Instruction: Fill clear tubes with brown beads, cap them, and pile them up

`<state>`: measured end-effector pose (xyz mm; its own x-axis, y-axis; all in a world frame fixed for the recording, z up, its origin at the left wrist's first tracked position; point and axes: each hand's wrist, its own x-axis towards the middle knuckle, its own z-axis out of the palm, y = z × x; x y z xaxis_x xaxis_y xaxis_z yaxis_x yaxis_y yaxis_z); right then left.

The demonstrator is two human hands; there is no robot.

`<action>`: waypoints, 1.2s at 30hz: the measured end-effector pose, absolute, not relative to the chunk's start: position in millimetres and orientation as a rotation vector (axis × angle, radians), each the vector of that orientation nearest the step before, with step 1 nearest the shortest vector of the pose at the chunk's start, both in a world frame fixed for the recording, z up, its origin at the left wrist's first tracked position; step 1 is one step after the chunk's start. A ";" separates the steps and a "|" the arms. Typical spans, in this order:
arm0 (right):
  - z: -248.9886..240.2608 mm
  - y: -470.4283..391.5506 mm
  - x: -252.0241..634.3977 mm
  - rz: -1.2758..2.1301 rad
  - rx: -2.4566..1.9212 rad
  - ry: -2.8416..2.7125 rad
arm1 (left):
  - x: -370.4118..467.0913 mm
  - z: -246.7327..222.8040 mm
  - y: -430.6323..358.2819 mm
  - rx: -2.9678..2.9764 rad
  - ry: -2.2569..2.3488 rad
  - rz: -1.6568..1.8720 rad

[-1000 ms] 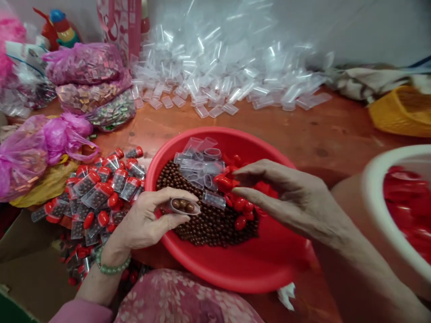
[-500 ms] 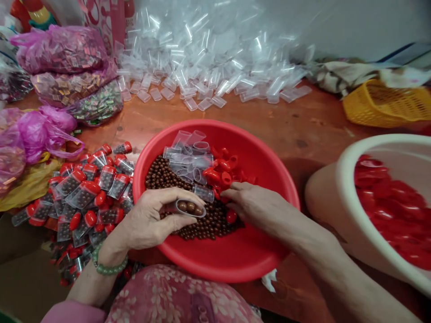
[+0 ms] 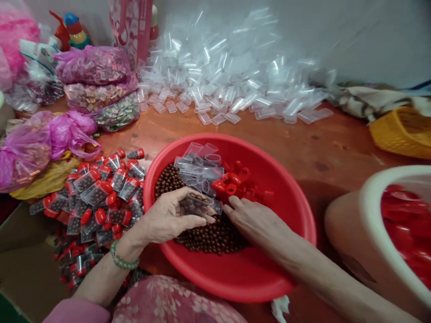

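My left hand (image 3: pixel 168 216) holds a clear tube (image 3: pixel 199 204) with brown balls inside, tilted over the red basin (image 3: pixel 262 287). My right hand (image 3: pixel 257 220) reaches into the basin, fingers bent down at the edge of the brown balls (image 3: pixel 215 237); its fingertips are partly hidden, and I cannot make out what they hold. Just beyond them are red caps (image 3: pixel 235 177). Empty clear tubes (image 3: pixel 198 168) lie at the back left of the basin.
Filled, capped tubes (image 3: pixel 101 193) are heaped left of the basin. Behind lies a pile of clear tubes (image 3: pixel 215 80). Purple bags (image 3: pixel 94 65) stand at the back left. On the right are a white bucket (image 3: pixel 367 202) of red caps and a yellow basket (image 3: pixel 397 132).
The view has turned left, so everything sits further right and lower. In my left hand the tube has tipped from its open end facing me to lying sideways. My right hand stays in the basin.
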<state>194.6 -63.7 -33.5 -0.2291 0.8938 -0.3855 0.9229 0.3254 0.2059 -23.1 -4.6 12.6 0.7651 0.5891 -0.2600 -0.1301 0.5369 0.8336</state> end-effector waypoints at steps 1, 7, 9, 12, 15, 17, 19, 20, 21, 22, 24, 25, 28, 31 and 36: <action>-33.9 -63.0 194.5 -0.063 1.586 2.171 | -23.2 12.1 -4.3 0.895 0.559 0.466; -31.4 -61.2 196.5 0.076 1.510 2.205 | -23.5 12.1 -2.3 0.848 0.555 0.448; -31.7 -61.6 197.5 0.100 1.502 2.216 | -24.0 11.3 -1.6 0.851 0.542 0.451; -33.5 -60.9 199.1 0.094 1.483 2.248 | -24.3 9.7 -1.1 0.848 0.519 0.474; -34.1 -58.4 202.8 0.049 1.465 2.292 | -23.4 8.5 -0.9 0.889 0.557 0.518; -32.5 -56.9 207.6 0.007 1.462 2.329 | -22.5 7.7 -0.3 0.923 0.596 0.546; -28.2 -56.6 213.7 -0.031 1.458 2.366 | -22.2 6.6 0.6 0.911 0.597 0.561; -24.8 -57.2 216.4 -0.080 1.492 2.415 | -22.3 5.9 1.2 0.891 0.582 0.565; -20.4 -58.1 218.2 -0.170 1.568 2.490 | -22.5 5.2 1.6 0.867 0.563 0.564; -15.2 -59.2 218.8 -0.315 1.692 2.583 | -22.8 4.6 1.8 0.844 0.546 0.562; -2.6 -61.5 214.4 -0.808 2.095 2.687 | -23.1 3.5 1.6 0.811 0.533 0.560; 4.1 -62.2 209.3 -1.132 2.338 2.631 | -23.2 3.1 1.2 0.802 0.537 0.558; 21.0 -60.0 185.8 -2.112 2.970 1.922 | -23.1 3.2 -0.5 0.786 0.566 0.560; 26.4 -52.6 161.9 -2.802 3.021 1.392 | -22.7 5.0 -1.6 0.762 0.563 0.562; 11.5 -45.9 144.5 -2.984 2.891 1.284 | -20.5 7.9 -0.9 0.718 0.568 0.604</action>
<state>144.5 -45.9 11.5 0.2434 0.9075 -0.3423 -0.3753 -0.2373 -0.8960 -20.5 -0.9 7.9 0.6893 0.6745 -0.2645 -0.3062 0.6021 0.7374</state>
